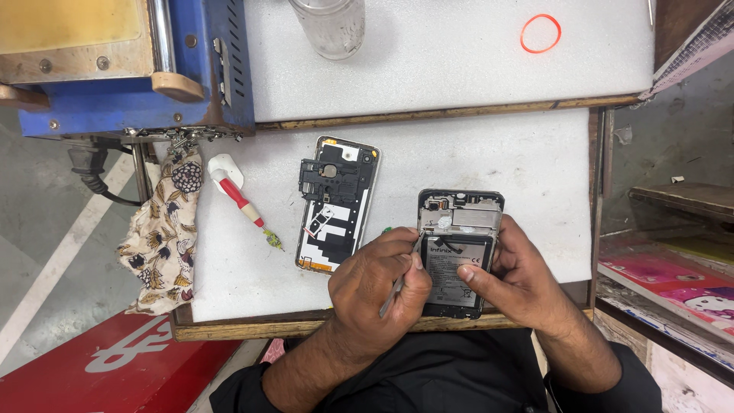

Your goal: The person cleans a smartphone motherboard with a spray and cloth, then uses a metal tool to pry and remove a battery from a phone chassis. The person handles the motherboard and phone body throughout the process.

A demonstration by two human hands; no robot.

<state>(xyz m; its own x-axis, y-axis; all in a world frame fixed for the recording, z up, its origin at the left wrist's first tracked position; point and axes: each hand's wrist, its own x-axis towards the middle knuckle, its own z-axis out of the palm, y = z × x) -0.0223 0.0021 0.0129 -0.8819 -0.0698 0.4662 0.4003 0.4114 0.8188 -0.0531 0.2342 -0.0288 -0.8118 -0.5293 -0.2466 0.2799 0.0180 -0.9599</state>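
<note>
Black sleeves fill the near edge of our view, and from them our two hands reach onto the white foam pad that covers the bench. Our left hand is closed around a thin metal tool, pinched between thumb and forefinger like a pen, with its tip resting on the upper left corner of the battery inside the opened phone. Our right hand grips that phone from its far side, the thumb pressed flat on the battery face and the fingers wrapped behind the frame, so the phone sits directly between our two hands, back cover off and circuit board exposed at its top end. Whether the tool tip has slid under the battery edge we cannot say, since our knuckles partly cover that spot.

Just beyond our left hand lies a removed back cover, inner face up, with a black plastic bracket seated at its upper end. Further out from the left hand sits a red-and-white screwdriver, lying at a slant on the pad, and past it a floral cloth hangs over the bench edge. Well ahead of both hands stand a blue machine and a clear glass jar. Ahead of our right hand, well apart, lies an orange rubber band.
</note>
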